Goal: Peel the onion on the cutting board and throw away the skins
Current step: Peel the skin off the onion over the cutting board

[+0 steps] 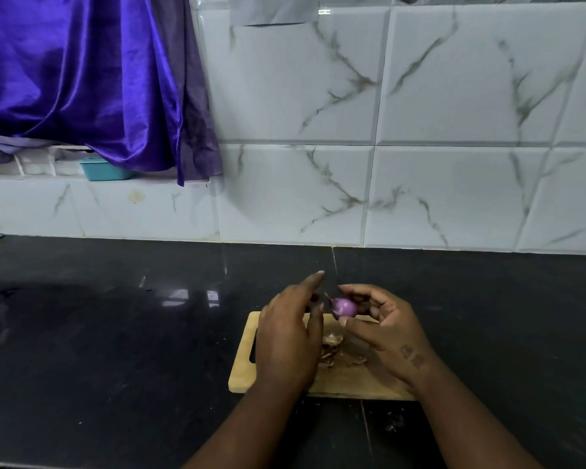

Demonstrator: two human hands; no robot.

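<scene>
While right hand (383,328) pinches onion (344,308) — left hand (290,336) beside

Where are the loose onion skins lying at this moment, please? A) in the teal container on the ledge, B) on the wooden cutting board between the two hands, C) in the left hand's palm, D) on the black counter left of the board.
B: the brown skins lie in a small heap on the cutting board, between the left hand and the right hand, which holds the onion.
</scene>
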